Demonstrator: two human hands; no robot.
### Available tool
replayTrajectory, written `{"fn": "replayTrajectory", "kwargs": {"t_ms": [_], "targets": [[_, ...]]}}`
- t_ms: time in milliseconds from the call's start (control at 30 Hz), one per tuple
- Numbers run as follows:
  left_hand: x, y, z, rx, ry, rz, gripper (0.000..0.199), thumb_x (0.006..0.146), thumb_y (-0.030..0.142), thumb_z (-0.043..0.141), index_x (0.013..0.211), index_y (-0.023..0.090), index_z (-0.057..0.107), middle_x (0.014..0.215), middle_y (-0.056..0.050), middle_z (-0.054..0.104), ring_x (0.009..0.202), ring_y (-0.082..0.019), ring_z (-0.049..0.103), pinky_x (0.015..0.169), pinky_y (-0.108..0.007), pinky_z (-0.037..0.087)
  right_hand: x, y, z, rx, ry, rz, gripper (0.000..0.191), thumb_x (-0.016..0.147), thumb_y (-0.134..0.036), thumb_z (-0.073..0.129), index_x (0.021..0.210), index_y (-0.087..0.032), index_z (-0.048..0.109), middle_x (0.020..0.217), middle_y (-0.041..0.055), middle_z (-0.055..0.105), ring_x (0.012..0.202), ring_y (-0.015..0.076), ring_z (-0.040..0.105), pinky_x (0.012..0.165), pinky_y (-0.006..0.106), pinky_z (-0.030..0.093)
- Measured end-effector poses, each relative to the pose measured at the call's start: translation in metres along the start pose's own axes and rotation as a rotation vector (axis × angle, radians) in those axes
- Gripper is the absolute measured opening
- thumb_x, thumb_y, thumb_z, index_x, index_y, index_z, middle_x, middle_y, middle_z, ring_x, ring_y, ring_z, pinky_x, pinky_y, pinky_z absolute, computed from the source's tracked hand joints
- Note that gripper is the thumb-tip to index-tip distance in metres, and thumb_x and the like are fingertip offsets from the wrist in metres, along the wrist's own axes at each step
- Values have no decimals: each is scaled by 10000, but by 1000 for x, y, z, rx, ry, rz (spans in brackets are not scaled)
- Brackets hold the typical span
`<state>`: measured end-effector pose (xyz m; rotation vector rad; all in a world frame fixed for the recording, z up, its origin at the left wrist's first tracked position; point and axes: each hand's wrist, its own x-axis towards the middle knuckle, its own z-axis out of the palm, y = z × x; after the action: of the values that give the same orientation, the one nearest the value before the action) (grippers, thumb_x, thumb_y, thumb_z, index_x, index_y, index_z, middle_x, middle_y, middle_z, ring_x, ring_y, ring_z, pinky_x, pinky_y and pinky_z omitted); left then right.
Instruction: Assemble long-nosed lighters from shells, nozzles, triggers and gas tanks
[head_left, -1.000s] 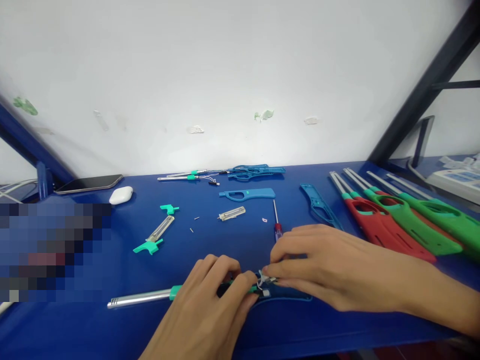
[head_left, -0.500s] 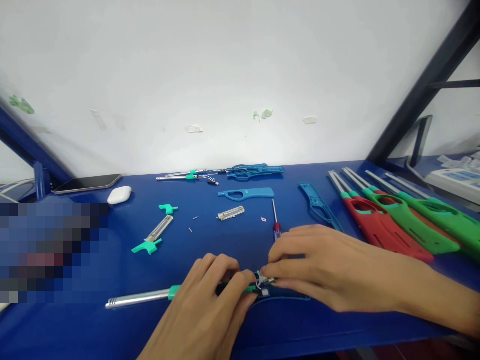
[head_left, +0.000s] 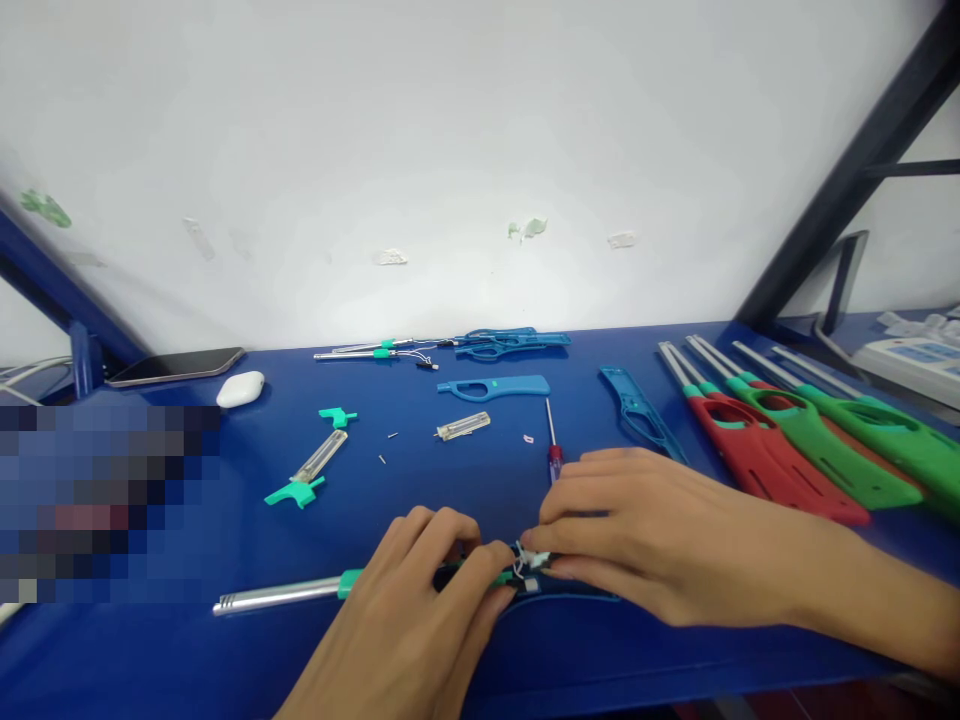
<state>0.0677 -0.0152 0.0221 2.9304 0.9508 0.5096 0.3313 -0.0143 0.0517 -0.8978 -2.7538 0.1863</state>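
Near the front edge lies a partly assembled gas lighter, its silver tube (head_left: 281,596) pointing left and a green collar (head_left: 349,583) at its base. My left hand (head_left: 420,600) is closed over the lighter's middle, fingers pressing on it. My right hand (head_left: 637,540) pinches a small whitish part (head_left: 538,559) with a thin white wire, just above the blue handle half (head_left: 570,597). Fingers cover most of the handle's inside, so the part's exact kind is hidden. A screwdriver (head_left: 554,455) with a red and clear handle lies just beyond my right hand.
Blue handle shells (head_left: 510,386), clear fuel tanks (head_left: 463,427), green triggers (head_left: 296,492) and tiny screws (head_left: 382,459) are spread across the blue shelf (head_left: 225,680). Red lighters (head_left: 765,450) and green lighters (head_left: 832,440) line the right. A white earbud case (head_left: 241,389) and a phone (head_left: 176,367) sit left.
The whitish part at my right fingertips has shifted slightly and shows more. My left hand stays on the lighter; the other objects have not moved.
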Motion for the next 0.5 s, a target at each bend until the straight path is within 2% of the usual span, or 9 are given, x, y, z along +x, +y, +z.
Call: {"fn": "replayTrajectory", "kwargs": {"t_ms": [200,500], "targets": [[0,1,-4,7,15,-7,332,1077,159,398,1088,244,719,1018,-35,706,869,-208,645,828,-368,625,1,-3,-2,-49,1,-10,243,1099,-278,480,1107,-229,718,1006,12,718,918,165,651,867,307,475],[2,1,-4,57,23,81,326,1057,109,418,1097,235,716,1052,-11,740,898,-220,661,841,-364,625,0,-5,-5,-90,30,-59,318,1111,-298,440,1135,-223,748,999,32,715,872,180,658,812,306,488]]}}
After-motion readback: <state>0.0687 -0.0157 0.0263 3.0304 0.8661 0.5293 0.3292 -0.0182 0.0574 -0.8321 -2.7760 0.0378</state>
